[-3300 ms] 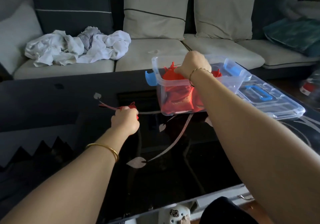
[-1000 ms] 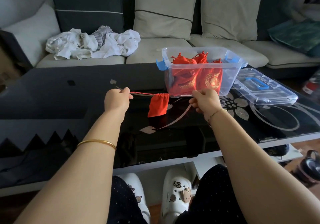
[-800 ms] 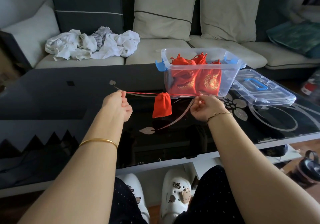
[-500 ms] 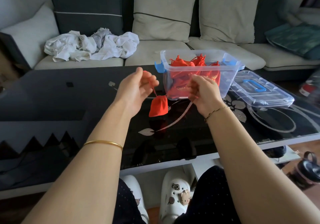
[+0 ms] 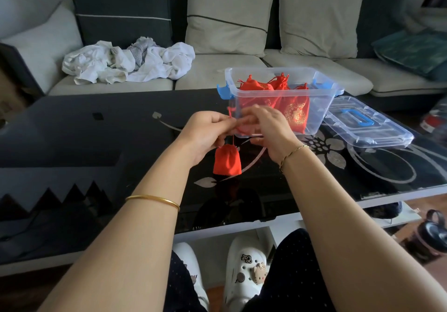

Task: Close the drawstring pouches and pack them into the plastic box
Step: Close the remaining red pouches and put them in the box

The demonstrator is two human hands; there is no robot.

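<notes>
A small red drawstring pouch hangs by its cords, cinched at the top, just above the black table. My left hand and my right hand meet above it, both pinching its red cords. Right behind my hands stands the clear plastic box with blue latches. It holds several red pouches, some with gold embroidery. My right hand hides part of the box's front wall.
The box's clear lid with a blue handle lies flat to the right of the box. The black glass table has a flower pattern. A sofa with crumpled white clothes and cushions runs behind it.
One second ago my hands were apart, stretching the cords sideways. They have come together above the pouch, which now dangles lower on its cords. Earlier my right hand was at the box.
</notes>
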